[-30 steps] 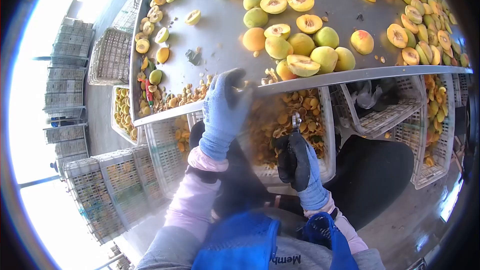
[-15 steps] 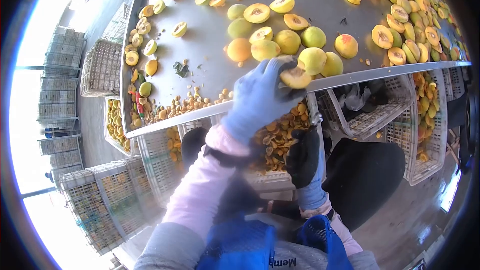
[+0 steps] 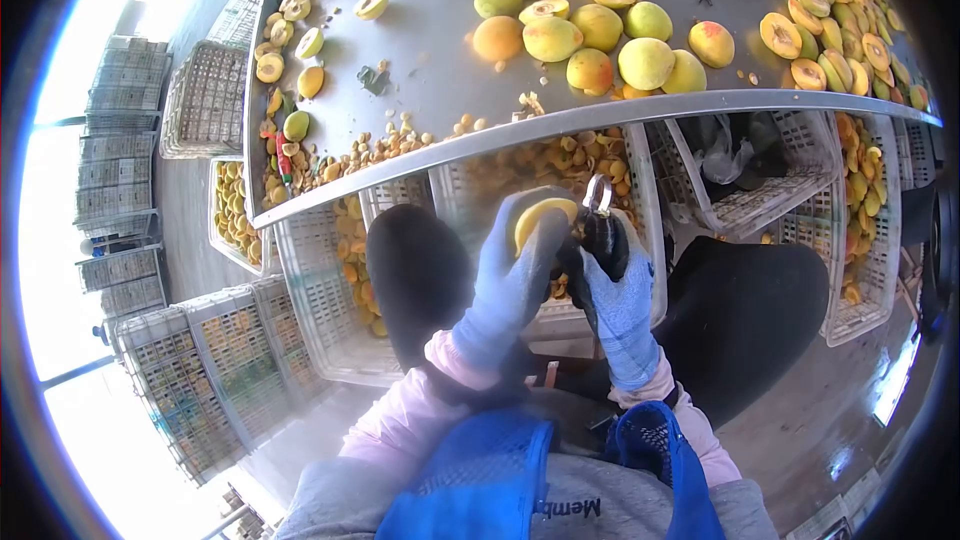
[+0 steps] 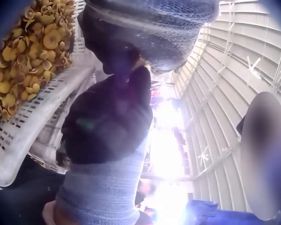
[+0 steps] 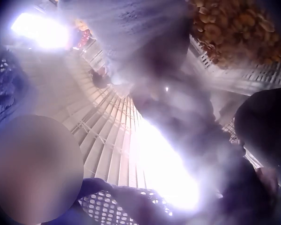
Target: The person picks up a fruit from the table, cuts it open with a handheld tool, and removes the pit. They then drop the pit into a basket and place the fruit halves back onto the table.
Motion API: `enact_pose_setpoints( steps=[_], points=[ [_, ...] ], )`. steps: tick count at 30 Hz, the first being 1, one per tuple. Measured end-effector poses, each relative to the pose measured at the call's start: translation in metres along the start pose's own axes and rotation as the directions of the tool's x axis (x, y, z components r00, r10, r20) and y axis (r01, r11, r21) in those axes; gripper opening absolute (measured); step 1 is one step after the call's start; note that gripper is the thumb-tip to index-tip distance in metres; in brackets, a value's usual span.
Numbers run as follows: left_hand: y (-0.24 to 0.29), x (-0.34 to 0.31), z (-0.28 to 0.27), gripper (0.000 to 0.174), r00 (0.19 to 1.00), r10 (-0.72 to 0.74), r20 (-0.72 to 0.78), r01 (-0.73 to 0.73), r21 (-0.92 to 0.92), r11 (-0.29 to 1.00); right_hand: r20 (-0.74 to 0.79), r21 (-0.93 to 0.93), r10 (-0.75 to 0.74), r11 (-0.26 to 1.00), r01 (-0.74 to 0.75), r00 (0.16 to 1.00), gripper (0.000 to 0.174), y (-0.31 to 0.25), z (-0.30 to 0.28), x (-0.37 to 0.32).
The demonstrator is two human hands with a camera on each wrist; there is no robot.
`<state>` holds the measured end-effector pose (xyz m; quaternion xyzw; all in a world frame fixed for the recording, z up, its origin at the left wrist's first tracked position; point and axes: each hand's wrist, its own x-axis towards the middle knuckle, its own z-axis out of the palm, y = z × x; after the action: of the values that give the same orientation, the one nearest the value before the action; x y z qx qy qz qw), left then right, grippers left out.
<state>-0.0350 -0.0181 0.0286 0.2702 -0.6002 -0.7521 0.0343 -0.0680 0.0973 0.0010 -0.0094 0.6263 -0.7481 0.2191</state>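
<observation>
Both hands wear light-blue knit gloves with black palms and meet in front of the lap. My left hand grips a yellow peach half by its sides. Right beside it, my right hand holds a small metal tool with a looped end, the loop pointing up and away from the body. The left wrist view has the left glove close over the right glove, the fruit hidden there. In the right wrist view the gloves are blurred.
A metal table with a raised rim carries peach halves, whole peaches and scattered pits. Beneath its edge stands a white crate of fruit scraps. More crates flank the knees, and stacked crates rise at left.
The left hand reached to the table's near edge, took hold of a peach half there and brought it down beside the right hand. The right hand rose slightly with the tool.
</observation>
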Motion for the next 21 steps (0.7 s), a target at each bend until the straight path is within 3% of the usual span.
enact_pose_setpoints(
  steps=[3, 4, 7, 8, 11, 12, 13, 14, 16, 18, 21],
  points=[
    [-0.012, -0.005, -0.001, 0.025, 0.979, 0.205, -0.005, -0.203, 0.11, 0.973, 0.017, -0.23, -0.249, 0.941, 0.246, 0.968, 0.025, -0.006, 0.004, -0.007],
    [-0.021, -0.006, -0.004, 0.023, 0.977, 0.213, -0.012, -0.212, 0.039, 0.976, 0.013, -0.224, -0.234, 0.947, 0.231, 0.972, 0.022, -0.004, 0.005, -0.009],
    [-0.021, -0.007, -0.003, 0.022, 0.95, 0.31, -0.042, -0.302, 0.14, 0.943, 0.037, -0.172, -0.189, 0.966, 0.193, 0.981, 0.021, 0.0, 0.007, -0.024],
    [-0.017, -0.008, -0.003, 0.022, 0.977, 0.209, -0.047, -0.208, 0.014, 0.978, 0.062, -0.311, -0.305, 0.899, 0.308, 0.951, 0.021, 0.005, 0.009, -0.03],
    [-0.008, -0.012, -0.004, 0.024, 0.991, 0.123, -0.048, -0.123, 0.008, 0.992, 0.032, -0.148, -0.24, 0.959, 0.242, 0.97, 0.019, 0.002, 0.009, -0.03],
    [-0.007, -0.013, -0.009, 0.026, 0.999, 0.022, -0.046, -0.03, -0.168, 0.985, 0.011, 0.067, -0.039, 0.997, 0.038, 0.999, 0.016, -0.007, 0.011, -0.032],
    [-0.011, -0.01, -0.015, 0.028, 0.998, 0.032, -0.056, -0.046, -0.263, 0.964, 0.019, -0.002, -0.09, 0.996, 0.09, 0.996, 0.016, -0.003, 0.002, -0.032],
    [-0.011, -0.011, -0.016, 0.029, 0.986, 0.155, -0.062, -0.162, -0.128, 0.978, 0.058, -0.075, -0.069, 0.994, 0.073, 0.996, 0.018, -0.009, -0.004, -0.035],
    [-0.009, -0.014, -0.014, 0.032, 0.97, 0.232, -0.071, -0.232, 0.006, 0.973, 0.116, -0.302, -0.208, 0.924, 0.234, 0.971, 0.023, -0.011, -0.005, -0.04],
    [-0.005, -0.018, -0.007, 0.033, 0.984, 0.142, -0.105, -0.143, -0.004, 0.99, 0.225, -0.558, -0.488, 0.645, 0.522, 0.843, 0.028, 0.005, -0.001, -0.042],
    [-0.007, -0.02, 0.0, 0.031, 0.979, 0.145, -0.146, -0.155, -0.058, 0.986, 0.274, -0.561, -0.442, 0.648, 0.515, 0.854, 0.031, 0.014, -0.002, -0.045]
  ],
)
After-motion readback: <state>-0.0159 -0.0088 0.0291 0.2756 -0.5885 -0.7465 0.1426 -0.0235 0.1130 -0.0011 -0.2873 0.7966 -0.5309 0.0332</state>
